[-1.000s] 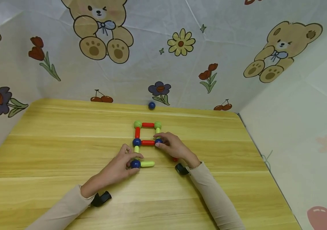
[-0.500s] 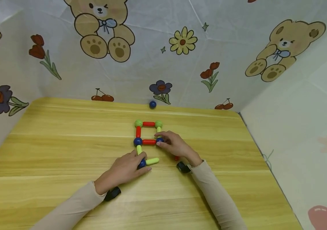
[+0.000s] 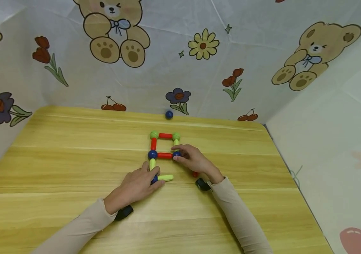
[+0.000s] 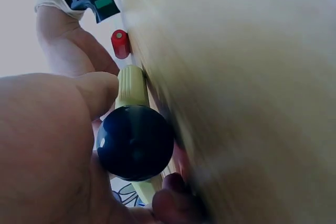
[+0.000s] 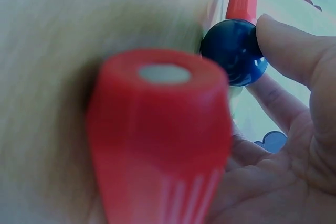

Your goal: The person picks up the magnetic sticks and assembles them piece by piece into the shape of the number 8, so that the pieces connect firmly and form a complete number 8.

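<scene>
On the wooden table lies a square of magnetic rods and balls: red rods (image 3: 165,155), a yellow-green rod (image 3: 176,142), two green balls (image 3: 154,134) at the far corners and blue balls (image 3: 152,154) at the near ones. My right hand (image 3: 194,161) pinches the near right blue ball (image 5: 231,51) between thumb and fingers. Another yellow-green rod (image 3: 152,164) runs from the near left corner toward me, to a blue ball (image 4: 135,142). My left hand (image 3: 137,184) grips this ball, with fingers partly covering it. From it a yellow-green rod (image 3: 166,177) points right, its far end free.
A loose red rod (image 5: 163,140) lies beneath my right wrist, partly hidden in the head view. One blue ball (image 3: 169,114) sits at the table's back edge, against the patterned cloth (image 3: 155,81). Black wrist cameras (image 3: 124,213) hang under both wrists.
My left hand has shifted right and closed further over its blue ball. The attached right-pointing rod swung tilted, then came back nearly level. My right hand stays on its ball.
</scene>
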`<state>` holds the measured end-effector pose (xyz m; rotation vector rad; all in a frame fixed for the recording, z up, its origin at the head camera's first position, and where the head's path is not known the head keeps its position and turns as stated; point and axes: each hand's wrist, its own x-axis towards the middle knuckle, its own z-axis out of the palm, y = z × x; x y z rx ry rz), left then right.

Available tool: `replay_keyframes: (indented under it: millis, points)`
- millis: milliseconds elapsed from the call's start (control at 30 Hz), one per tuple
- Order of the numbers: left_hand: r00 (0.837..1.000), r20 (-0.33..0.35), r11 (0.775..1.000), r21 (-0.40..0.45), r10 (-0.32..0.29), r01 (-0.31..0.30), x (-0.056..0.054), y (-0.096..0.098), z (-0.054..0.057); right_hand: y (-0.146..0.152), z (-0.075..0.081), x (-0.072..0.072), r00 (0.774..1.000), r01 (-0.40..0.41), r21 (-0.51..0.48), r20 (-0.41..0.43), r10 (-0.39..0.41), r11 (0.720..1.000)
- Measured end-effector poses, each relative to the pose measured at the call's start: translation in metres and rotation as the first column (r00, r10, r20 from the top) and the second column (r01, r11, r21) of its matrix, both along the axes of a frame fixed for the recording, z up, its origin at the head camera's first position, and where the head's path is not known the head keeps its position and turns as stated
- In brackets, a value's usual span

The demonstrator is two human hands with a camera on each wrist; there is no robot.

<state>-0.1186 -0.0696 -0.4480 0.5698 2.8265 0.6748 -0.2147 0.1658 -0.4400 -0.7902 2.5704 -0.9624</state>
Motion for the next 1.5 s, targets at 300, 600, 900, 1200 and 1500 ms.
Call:
replay_keyframes:
  millis: [300, 600, 900, 1200, 1500]
  points:
    - [0.999, -0.011, 0.999, 0.022, -0.037, 0.038, -0.001, -0.004, -0.001, -0.002, -0.002, -0.001, 1.0, 0.009, 0.007, 0.016, -0.009, 1.0]
    - [0.996, 0.07, 0.997, 0.06, -0.057, 0.053, -0.004, -0.01, 0.002, 0.001, 0.006, -0.007, 1.0, 0.001, 0.004, 0.027, -0.001, 1.0]
    - [0.993, 0.081, 0.991, 0.104, -0.089, 0.081, -0.006, -0.015, 0.0, 0.006, 0.026, -0.036, 0.998, -0.023, 0.128, 0.067, 0.015, 0.992]
    - [0.991, 0.073, 0.988, 0.118, -0.111, 0.102, -0.006, -0.017, -0.001, -0.006, 0.044, -0.099, 0.992, 0.007, 0.134, -0.129, 0.011, 0.991]
    - [0.991, 0.05, 0.984, 0.135, -0.125, 0.117, -0.007, -0.02, -0.002, -0.043, 0.033, -0.148, 0.982, 0.026, 0.339, -0.185, 0.039, 0.94]
